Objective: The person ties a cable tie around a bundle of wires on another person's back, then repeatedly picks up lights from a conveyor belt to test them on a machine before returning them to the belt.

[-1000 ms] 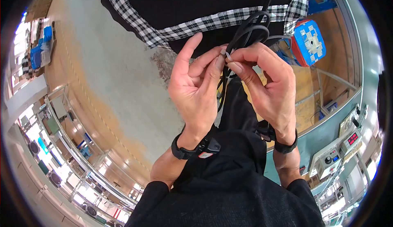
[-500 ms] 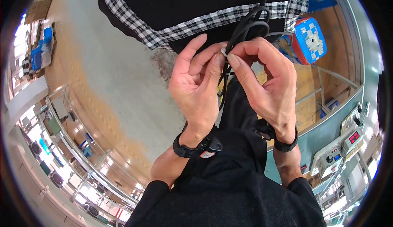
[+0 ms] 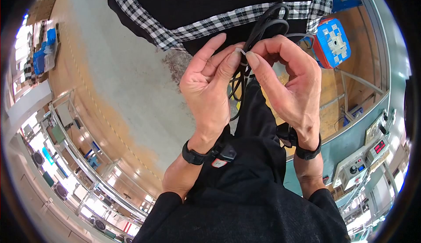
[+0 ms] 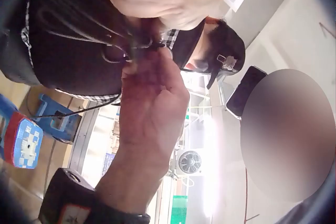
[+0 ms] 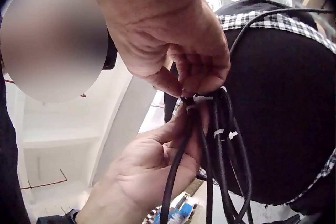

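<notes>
A thin white tie (image 3: 240, 50) crosses a bundle of black cable (image 3: 253, 38) in front of a black apron with checked trim. My left hand (image 3: 208, 85) pinches one side of the tie between thumb and forefinger, its other fingers raised apart. On the other side, my right hand (image 3: 291, 78) pinches the tie with thumb and curled forefinger, the thumb tips close together. The right wrist view shows the cable strands (image 5: 209, 171) hanging past my left hand (image 5: 147, 166). More white bands (image 5: 219, 133) circle strands beside my right hand (image 5: 181, 50).
Another person (image 4: 205, 50) in a dark cap faces me, wearing the apron. A red stool with a blue patterned top (image 3: 333, 45) stands at the right. A green bench edge (image 3: 326, 155) carries a control box (image 3: 352, 168) with a dial.
The tie's loose end stuck up between the right fingers a second ago; now the tie lies stretched between both thumbs. The right hand has shifted slightly right and its thumb has moved up.
</notes>
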`<state>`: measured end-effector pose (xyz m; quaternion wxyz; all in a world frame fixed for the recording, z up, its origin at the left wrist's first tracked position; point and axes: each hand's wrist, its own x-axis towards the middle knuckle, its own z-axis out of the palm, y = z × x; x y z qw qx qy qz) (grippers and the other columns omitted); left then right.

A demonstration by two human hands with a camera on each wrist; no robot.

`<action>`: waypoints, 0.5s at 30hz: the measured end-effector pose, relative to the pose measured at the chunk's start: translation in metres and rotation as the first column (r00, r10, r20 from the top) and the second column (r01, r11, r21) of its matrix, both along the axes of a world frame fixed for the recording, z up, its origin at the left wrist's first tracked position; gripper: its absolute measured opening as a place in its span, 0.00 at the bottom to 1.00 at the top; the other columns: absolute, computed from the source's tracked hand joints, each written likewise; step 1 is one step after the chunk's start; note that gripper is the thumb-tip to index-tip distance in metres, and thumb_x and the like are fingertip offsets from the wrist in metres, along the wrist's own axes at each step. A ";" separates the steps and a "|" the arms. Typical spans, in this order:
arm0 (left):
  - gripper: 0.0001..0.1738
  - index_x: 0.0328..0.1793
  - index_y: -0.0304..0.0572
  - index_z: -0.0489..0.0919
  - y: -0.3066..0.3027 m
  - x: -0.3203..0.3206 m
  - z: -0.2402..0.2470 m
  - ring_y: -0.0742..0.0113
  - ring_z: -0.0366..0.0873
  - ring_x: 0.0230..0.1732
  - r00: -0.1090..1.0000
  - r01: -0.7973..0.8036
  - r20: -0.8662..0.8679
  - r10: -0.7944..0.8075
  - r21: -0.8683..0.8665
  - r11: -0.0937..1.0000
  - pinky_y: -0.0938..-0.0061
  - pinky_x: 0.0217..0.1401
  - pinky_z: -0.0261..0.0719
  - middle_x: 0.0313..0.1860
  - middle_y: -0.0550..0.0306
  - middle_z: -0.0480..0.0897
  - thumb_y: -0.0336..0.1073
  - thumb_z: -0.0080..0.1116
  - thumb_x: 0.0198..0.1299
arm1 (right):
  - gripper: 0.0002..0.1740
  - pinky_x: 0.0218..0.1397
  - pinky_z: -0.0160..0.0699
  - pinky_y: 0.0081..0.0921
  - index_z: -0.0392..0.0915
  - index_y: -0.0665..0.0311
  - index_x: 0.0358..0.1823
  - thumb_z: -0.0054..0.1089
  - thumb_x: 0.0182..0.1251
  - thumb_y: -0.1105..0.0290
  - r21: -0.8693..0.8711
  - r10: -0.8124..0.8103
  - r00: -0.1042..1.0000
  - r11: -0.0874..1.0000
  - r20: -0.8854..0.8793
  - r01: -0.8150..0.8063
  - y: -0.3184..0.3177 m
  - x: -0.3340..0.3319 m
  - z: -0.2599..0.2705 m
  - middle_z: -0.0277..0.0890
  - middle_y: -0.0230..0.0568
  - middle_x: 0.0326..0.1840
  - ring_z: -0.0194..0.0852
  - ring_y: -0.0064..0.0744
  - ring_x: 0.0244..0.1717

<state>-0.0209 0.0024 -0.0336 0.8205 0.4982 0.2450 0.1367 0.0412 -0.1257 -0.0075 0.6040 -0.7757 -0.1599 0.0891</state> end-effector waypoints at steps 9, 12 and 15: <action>0.24 0.69 0.24 0.73 -0.007 -0.001 0.010 0.65 0.86 0.54 0.998 -0.051 -0.025 0.051 0.014 0.999 0.74 0.62 0.82 0.54 0.40 0.87 0.25 0.63 0.70 | 0.07 0.37 0.80 0.26 0.81 0.71 0.37 0.66 0.62 0.75 -0.073 0.100 0.994 0.993 0.050 -0.096 -0.005 0.007 0.006 0.81 0.44 0.31 0.83 0.34 0.31; 0.25 0.70 0.22 0.70 -0.010 -0.004 0.007 0.63 0.86 0.54 0.998 -0.058 0.013 0.057 0.117 0.991 0.72 0.60 0.85 0.55 0.39 0.86 0.23 0.61 0.70 | 0.07 0.37 0.80 0.26 0.81 0.71 0.37 0.66 0.62 0.74 -0.065 0.086 0.996 0.994 0.028 -0.084 -0.005 0.005 0.007 0.81 0.43 0.31 0.83 0.33 0.31; 0.24 0.70 0.22 0.71 -0.011 -0.006 0.004 0.62 0.86 0.55 0.998 -0.059 0.039 0.053 0.164 0.985 0.71 0.61 0.85 0.55 0.38 0.86 0.23 0.60 0.70 | 0.08 0.37 0.81 0.26 0.81 0.72 0.37 0.66 0.62 0.74 -0.068 0.083 0.996 0.994 0.012 -0.082 -0.005 0.004 0.007 0.81 0.43 0.31 0.83 0.33 0.31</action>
